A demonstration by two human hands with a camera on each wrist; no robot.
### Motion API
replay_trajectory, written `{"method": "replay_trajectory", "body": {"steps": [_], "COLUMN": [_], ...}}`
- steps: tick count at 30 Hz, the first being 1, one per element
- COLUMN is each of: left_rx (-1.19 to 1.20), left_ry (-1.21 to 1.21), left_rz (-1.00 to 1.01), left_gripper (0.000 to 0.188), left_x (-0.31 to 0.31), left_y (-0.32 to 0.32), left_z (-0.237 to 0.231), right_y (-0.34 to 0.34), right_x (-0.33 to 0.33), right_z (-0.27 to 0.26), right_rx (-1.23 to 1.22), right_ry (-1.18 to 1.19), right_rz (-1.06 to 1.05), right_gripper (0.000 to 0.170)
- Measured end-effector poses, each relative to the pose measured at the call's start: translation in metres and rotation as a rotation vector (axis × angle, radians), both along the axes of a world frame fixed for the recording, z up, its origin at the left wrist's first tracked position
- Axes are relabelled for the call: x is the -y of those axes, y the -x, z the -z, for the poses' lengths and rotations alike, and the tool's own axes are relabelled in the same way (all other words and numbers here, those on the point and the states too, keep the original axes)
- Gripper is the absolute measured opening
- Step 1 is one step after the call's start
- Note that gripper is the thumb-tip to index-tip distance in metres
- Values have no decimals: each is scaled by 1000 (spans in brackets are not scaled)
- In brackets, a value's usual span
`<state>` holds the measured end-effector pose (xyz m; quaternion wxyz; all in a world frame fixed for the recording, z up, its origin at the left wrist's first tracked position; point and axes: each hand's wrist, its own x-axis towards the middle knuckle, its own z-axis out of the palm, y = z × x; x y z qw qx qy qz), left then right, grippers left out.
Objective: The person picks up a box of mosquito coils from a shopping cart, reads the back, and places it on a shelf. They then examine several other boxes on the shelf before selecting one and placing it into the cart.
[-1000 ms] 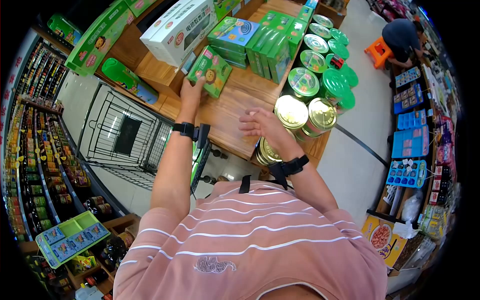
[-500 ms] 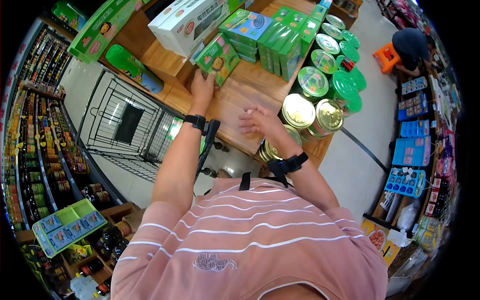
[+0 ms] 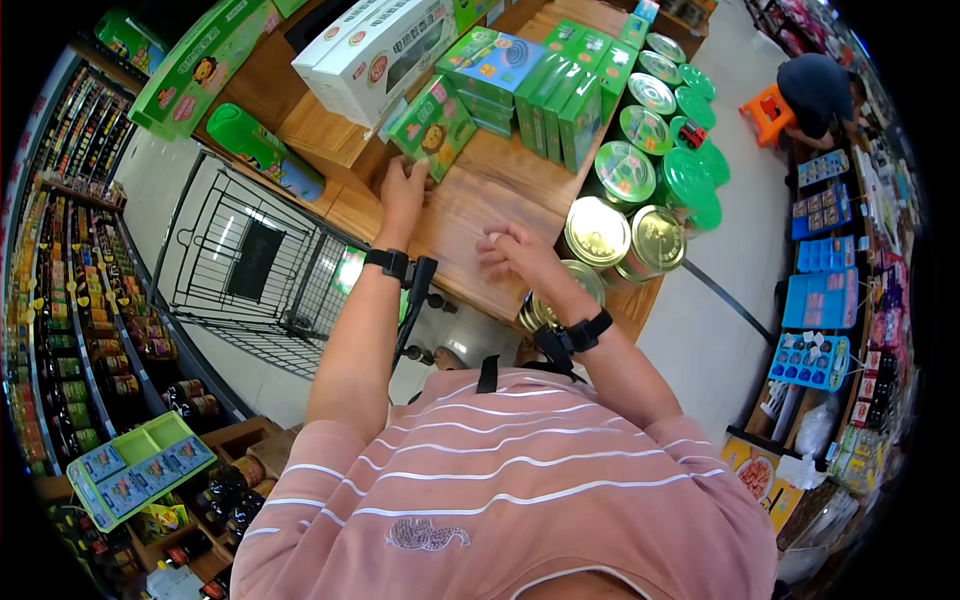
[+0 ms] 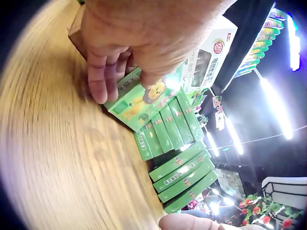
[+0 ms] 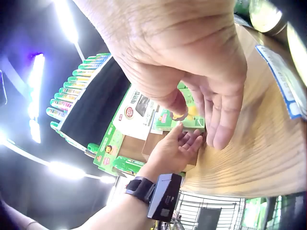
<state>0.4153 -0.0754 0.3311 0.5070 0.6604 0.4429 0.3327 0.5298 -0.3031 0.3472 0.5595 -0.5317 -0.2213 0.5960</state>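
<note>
The green lion box point(image 3: 436, 124) is just beside the white box point(image 3: 372, 72). The left hand point(image 3: 404, 198) pinches its near end; the right hand point(image 3: 528, 258), apart, is empty. It looks light, stiff, maybe slippery; best held gently by its edges.

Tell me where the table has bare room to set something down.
The table is bare between the left hand and right hand, up to the green boxes. It's crowded there and along the right, with tins.

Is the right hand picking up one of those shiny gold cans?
No, the right hand has its fingers over the wooden surface, away from the gold cans.
</note>
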Motion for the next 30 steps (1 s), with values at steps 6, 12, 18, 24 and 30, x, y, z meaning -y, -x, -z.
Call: {"method": "replay_trajectory", "body": {"steps": [6, 12, 18, 24, 30], "left_rx": [-12, 16, 8, 15, 15], "left_ry": [14, 6, 7, 15, -27], "left_rz": [38, 52, 73, 100, 80], "left_gripper": [41, 37, 35, 29, 28], "left_x": [5, -2, -1, -4, -5], "left_y": [2, 2, 0, -1, -4], "left_z": [-7, 7, 8, 10, 14], "right_y": [-3, -4, -9, -26, -41], "right_x": [-7, 1, 8, 20, 21], "right_z": [20, 27, 21, 17, 22], "right_rx": [168, 130, 122, 195, 175], "right_ry": [-20, -59, -69, -68, -54], "right_rz": [8, 45, 106, 138, 183], "right_gripper": [42, 39, 40, 41, 41]}}
